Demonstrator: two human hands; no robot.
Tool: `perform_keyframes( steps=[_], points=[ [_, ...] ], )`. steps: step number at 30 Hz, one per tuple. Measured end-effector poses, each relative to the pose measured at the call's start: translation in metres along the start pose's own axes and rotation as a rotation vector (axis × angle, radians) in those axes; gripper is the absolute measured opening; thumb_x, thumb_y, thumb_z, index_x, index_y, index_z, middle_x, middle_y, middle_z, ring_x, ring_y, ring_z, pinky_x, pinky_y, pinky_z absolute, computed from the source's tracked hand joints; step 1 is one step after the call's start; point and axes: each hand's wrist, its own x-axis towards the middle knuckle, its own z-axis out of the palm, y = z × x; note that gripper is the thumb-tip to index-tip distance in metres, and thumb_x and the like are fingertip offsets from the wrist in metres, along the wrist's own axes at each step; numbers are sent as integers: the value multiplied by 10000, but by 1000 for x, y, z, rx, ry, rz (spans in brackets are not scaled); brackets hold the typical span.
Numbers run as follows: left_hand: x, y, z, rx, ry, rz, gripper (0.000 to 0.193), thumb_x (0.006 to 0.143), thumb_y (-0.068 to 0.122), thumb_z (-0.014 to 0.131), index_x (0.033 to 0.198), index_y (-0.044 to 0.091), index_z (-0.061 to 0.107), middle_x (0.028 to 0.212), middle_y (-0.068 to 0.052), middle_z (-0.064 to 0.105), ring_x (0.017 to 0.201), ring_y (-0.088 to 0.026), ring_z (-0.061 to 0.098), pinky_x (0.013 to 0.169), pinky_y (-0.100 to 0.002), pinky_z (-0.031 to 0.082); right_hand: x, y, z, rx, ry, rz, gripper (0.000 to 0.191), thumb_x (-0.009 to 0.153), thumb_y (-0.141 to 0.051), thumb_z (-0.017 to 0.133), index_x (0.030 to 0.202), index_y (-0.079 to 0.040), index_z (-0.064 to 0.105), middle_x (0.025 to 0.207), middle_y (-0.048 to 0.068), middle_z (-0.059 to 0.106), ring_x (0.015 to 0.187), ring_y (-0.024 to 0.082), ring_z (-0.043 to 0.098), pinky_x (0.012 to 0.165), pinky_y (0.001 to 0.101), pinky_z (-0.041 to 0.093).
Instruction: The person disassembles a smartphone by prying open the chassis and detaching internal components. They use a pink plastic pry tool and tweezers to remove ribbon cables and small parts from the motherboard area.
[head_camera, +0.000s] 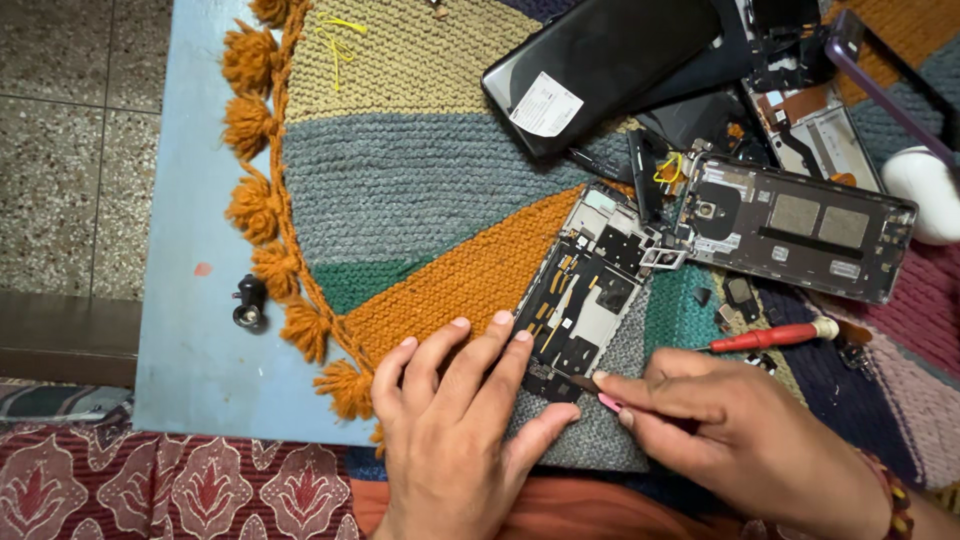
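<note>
At six o'clock in the head view, our left hand (450, 420) lies flat, pinning the opened phone chassis (580, 305) on the knitted mat (420, 180). Our right hand (720, 425) pinches a thin pry tool (585, 385) at its lower edge. We judge the chassis light, stiff and fragile, best held by its frame. The tool's tip is hard to make out.

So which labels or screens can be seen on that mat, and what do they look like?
White label: rectangular sticker with small dark print, on the black phone back cover at the top centre.
Screens: none lit; the opened phone under the left hand shows only its dark inner parts.
</note>
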Motion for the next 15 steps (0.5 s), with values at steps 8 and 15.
perform_keyframes(
  steps=[8,15],
  points=[
    [-1,1,1,14,2,-1,616,819,532,778,1263,112,700,1356,-44,644,1265,-279,529,1108,-524,301,-19,5,17,-396,107,-159,527,843,-255,769,1367,-223,723,792,-3,542,642,133,611,538,299,496],
    [-1,-1,1,11,22,13,597,826,515,787,1254,109,701,1351,-49,649,1262,-285,536,1111,-527,310,-20,-3,34,-650,201,-327,527,857,-244,754,1355,-87,686,747,-7,481,653,162,560,498,343,460]
  ],
)
